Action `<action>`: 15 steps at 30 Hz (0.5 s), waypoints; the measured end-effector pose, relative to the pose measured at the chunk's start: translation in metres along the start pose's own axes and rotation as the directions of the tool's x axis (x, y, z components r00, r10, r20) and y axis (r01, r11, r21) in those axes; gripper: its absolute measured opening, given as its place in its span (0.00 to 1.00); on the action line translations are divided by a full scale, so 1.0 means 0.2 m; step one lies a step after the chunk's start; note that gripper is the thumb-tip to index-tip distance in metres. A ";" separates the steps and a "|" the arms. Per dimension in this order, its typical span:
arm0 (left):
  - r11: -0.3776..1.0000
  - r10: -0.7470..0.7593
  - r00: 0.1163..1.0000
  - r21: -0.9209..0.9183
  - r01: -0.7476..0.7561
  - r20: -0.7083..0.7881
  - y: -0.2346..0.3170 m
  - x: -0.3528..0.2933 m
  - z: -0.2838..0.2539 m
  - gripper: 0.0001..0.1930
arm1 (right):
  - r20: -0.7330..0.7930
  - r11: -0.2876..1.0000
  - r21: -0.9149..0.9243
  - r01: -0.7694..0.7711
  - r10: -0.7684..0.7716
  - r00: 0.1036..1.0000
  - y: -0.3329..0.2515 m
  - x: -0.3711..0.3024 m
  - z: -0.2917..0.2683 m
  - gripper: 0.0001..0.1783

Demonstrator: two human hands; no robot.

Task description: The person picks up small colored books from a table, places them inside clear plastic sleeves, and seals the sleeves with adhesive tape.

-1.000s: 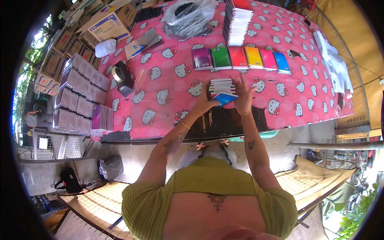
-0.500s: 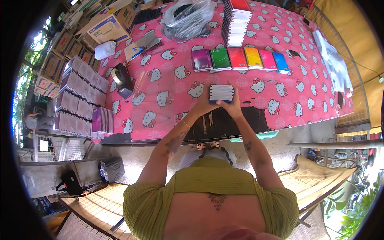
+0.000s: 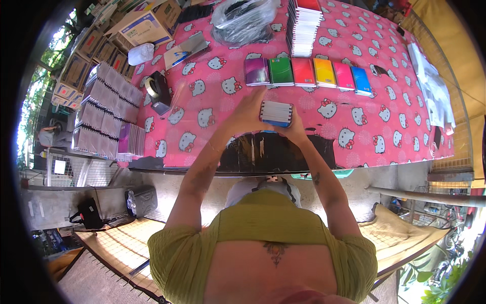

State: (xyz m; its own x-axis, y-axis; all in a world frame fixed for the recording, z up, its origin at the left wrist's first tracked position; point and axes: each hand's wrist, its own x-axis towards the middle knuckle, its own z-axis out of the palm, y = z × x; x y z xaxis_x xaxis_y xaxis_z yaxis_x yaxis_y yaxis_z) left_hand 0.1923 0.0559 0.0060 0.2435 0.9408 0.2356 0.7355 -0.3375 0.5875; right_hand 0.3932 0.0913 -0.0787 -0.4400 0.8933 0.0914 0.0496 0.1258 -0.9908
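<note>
A small stack of spiral notebooks [image 3: 276,112], page edges up and a blue cover at the near side, is gripped in my right hand [image 3: 295,127] above the near table edge. My left hand [image 3: 246,112], slightly blurred, is open at the stack's left side with its fingers stretched out; whether it touches the stack I cannot tell. Beyond my hands lies a row of small notebooks: purple [image 3: 257,71], green [image 3: 281,71], red [image 3: 304,72], yellow [image 3: 324,73], pink [image 3: 343,76] and blue [image 3: 361,81].
A tall notebook stack [image 3: 304,33] stands behind the row. At left are piled purple spiral notebooks [image 3: 104,109], a tape dispenser [image 3: 157,93] and a clipboard-like board with pens [image 3: 186,50]. Farther back are a cardboard box [image 3: 147,28] and a plastic-wrapped black bundle [image 3: 243,23].
My left hand has loosened from the stack and its fingers have straightened. The stack has tilted and shifted slightly left in my right hand. The whole view has shifted a little.
</note>
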 end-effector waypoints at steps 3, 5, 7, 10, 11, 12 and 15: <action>0.886 0.299 0.935 0.420 -0.197 -0.192 0.27 0.03 0.00 0.50 | -0.067 0.987 0.117 0.110 -0.103 0.992 0.11 -0.02 0.06 0.37; 0.812 0.343 0.938 0.518 -0.270 -0.050 0.15 0.05 0.14 0.49 | -0.077 0.972 0.211 0.105 -0.091 0.993 0.16 0.03 0.05 0.36; 0.882 0.199 0.973 0.412 -0.228 0.113 0.09 0.07 0.12 0.48 | -0.012 0.990 0.097 0.107 -0.106 0.994 0.18 0.03 0.03 0.39; 0.945 0.110 0.988 0.297 -0.137 0.109 -0.03 -0.01 0.05 0.45 | 0.070 0.977 -0.166 0.136 -0.126 0.990 0.08 0.07 0.10 0.48; 0.958 0.095 0.994 0.265 -0.107 0.060 -0.08 -0.06 0.00 0.44 | 0.092 0.954 -0.208 0.213 -0.198 0.976 0.00 0.08 0.16 0.48; 0.963 0.034 0.999 0.268 -0.021 -0.042 -0.12 -0.12 -0.06 0.43 | 0.112 0.926 -0.247 0.284 -0.264 0.958 -0.06 0.08 0.23 0.49; 0.911 -0.246 0.902 0.232 0.340 -0.356 -0.29 -0.39 -0.30 0.41 | 0.078 0.876 -0.324 0.358 -0.353 0.932 -0.14 0.12 0.48 0.49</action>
State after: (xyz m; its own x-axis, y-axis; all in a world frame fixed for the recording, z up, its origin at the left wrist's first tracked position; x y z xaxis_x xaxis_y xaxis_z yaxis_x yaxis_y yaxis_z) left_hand 0.0935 0.0001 0.0005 -0.1864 0.9205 0.3433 0.8999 0.0197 0.4358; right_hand 0.2952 0.0679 -0.0584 -0.4976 0.7550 0.4270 0.1761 0.5699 -0.8026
